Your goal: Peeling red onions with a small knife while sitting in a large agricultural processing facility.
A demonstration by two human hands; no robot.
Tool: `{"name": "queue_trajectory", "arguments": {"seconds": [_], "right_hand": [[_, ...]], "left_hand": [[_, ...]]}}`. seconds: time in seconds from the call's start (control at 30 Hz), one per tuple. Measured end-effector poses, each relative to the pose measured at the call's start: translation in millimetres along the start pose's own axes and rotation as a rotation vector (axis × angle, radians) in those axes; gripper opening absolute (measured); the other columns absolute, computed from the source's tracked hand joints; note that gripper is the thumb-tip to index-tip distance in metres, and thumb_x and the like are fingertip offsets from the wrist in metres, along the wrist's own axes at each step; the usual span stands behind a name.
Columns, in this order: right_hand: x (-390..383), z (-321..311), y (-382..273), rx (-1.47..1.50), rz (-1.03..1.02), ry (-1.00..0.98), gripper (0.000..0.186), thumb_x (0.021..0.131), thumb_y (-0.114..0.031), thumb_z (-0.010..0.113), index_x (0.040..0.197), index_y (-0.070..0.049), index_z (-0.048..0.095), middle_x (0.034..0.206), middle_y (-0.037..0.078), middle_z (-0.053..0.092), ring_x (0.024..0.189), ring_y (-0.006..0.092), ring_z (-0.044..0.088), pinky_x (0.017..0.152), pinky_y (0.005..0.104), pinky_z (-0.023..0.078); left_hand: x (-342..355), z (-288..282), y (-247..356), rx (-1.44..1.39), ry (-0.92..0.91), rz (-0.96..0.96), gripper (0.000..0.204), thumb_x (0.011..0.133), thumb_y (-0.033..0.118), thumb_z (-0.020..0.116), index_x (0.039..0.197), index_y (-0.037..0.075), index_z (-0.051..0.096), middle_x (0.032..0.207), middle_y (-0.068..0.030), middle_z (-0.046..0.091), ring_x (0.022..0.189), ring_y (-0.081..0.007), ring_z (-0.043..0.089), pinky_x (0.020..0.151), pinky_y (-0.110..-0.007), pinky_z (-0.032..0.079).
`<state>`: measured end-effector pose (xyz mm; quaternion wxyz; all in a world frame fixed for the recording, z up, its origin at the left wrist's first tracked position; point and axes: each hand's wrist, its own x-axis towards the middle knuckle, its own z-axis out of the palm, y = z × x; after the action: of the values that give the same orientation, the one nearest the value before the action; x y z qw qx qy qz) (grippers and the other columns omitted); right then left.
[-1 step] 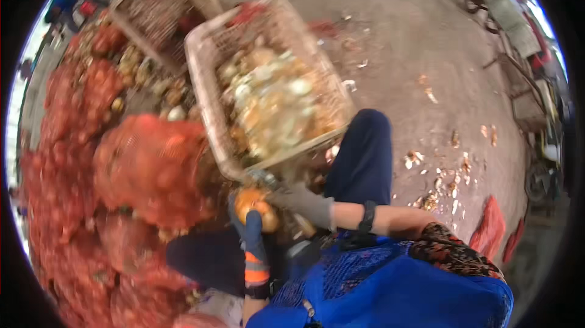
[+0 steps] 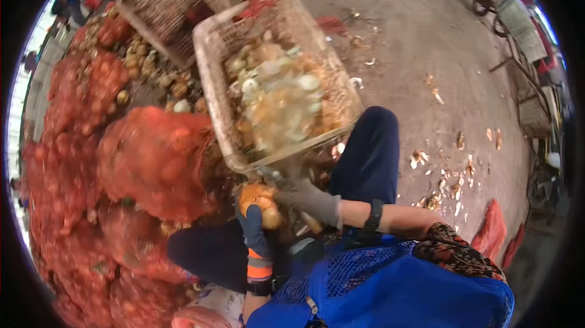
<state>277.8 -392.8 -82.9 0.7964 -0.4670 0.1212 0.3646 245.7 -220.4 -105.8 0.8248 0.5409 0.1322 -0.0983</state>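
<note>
An onion point(image 2: 261, 197) with orange-brown skin is gripped by my left hand point(image 2: 256, 230), which wears a dark blue glove with an orange and grey cuff. My right hand point(image 2: 314, 204), in a grey glove, is closed and reaches against the onion's right side. A greyish, blurred piece point(image 2: 268, 173) sticks out just above the onion; whether it is a blade I cannot make out. In front of my hands a pale plastic crate point(image 2: 217, 105) holds many peeled and partly peeled onions point(image 2: 283, 105), smeared by motion.
Red net sacks of onions point(image 2: 155, 163) are piled along the left. Another crate point(image 2: 173, 8) leans behind, with loose onions point(image 2: 143, 63) beside it. Onion skins point(image 2: 436, 197) and a red net point(image 2: 489, 230) lie on the floor at right. A wheeled cart point(image 2: 512, 23) stands far right.
The view has shifted slightly, so the crate and sacks sit a little further right. Both hands stay at the onion.
</note>
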Motion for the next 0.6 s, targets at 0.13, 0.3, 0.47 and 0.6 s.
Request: {"name": "queue_trajectory", "arguments": {"seconds": [0.13,0.3,0.47,0.6], "right_hand": [[14,-5,-3,-0.305,-0.113,0.036,0.036,0.091,-0.021,0.056,0.120,-0.001,0.051,0.099,0.010,0.061,0.086,0.0173,0.058,0.078,0.0305,0.048],[21,5,-24,-0.232,-0.164,0.157,0.037,0.088,-0.021,0.058,0.120,-0.003,0.052,0.105,0.008,0.061,0.093,0.0143,0.055,0.082,0.0291,0.046],[30,2,-7,-0.314,-0.244,0.176,0.042,0.087,-0.024,0.058,0.122,-0.002,0.051,0.111,0.012,0.061,0.099,0.0175,0.056,0.085,0.0308,0.045],[26,1,-19,-0.304,-0.286,0.137,0.040,0.087,-0.014,0.059,0.124,-0.005,0.049,0.100,0.005,0.060,0.080,0.0083,0.058,0.065,0.0229,0.048]], "left_hand": [[-1,25,35,-0.240,0.054,-0.112,0.061,0.088,0.053,0.047,0.125,0.004,0.046,0.114,-0.0114,0.056,0.099,-0.0221,0.056,0.083,-0.034,0.049],[18,39,41,-0.433,0.135,-0.072,0.061,0.090,0.052,0.046,0.126,0.003,0.045,0.116,-0.0106,0.055,0.099,-0.0206,0.056,0.083,-0.032,0.049],[21,46,32,-0.218,0.218,0.046,0.056,0.092,0.047,0.047,0.126,0.002,0.045,0.115,-0.0102,0.056,0.099,-0.0185,0.057,0.085,-0.029,0.048],[27,42,28,-0.304,0.273,0.045,0.057,0.092,0.050,0.044,0.126,0.005,0.046,0.115,-0.0099,0.056,0.101,-0.0203,0.055,0.087,-0.033,0.047]]}}
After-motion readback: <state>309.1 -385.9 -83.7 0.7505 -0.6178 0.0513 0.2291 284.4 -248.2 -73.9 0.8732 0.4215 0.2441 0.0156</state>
